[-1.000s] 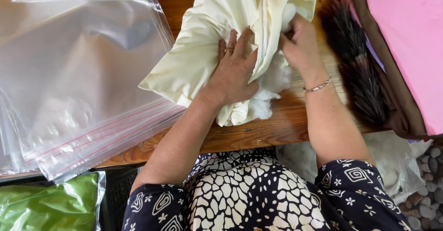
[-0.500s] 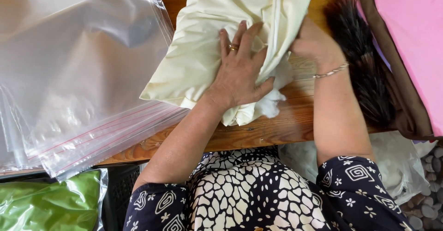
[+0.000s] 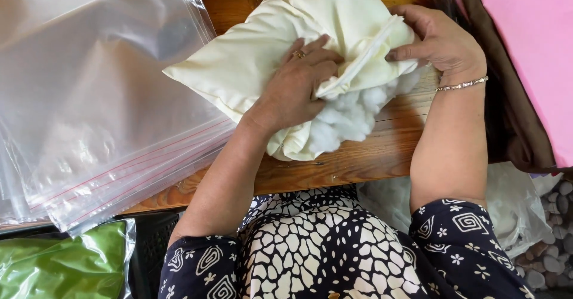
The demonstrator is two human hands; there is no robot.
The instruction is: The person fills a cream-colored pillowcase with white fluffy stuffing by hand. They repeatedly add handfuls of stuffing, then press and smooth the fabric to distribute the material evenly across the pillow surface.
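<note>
a cream-coloured fabric cushion cover [image 3: 268, 54] lies on the wooden plank table [image 3: 358, 162] in the upper middle of the frame, its long axis running from the lower left up toward the upper right. its open zipper edge [image 3: 364, 57] faces the lower right, and a clump of white fluffy stuffing [image 3: 352, 117] bulges out of that opening toward the bottom edge of the table.

the left hand [image 3: 298, 87] lies flat across the middle of the cover, fingers spread and curled over the flap beside the opening, pressing the fabric down; a ring shows on one finger. the right hand [image 3: 439, 42] sits at the upper right end of the cover, fingers narrow and pinched on the fabric next to the zipper edge, with a thin metal bracelet [image 3: 462, 85] at the wrist. both hands touch the cover, and the opening lies between them; the left hand is the nearer one to the loose stuffing, which sits just below and to the right of its fingertips.

a stack of clear plastic zip bags with red seal lines [image 3: 89, 96] fills the left of the frame, well apart from the hands. a green bagged item [image 3: 59, 266] sits at the lower left, and a pink fabric [image 3: 531, 48] at the upper right.
</note>
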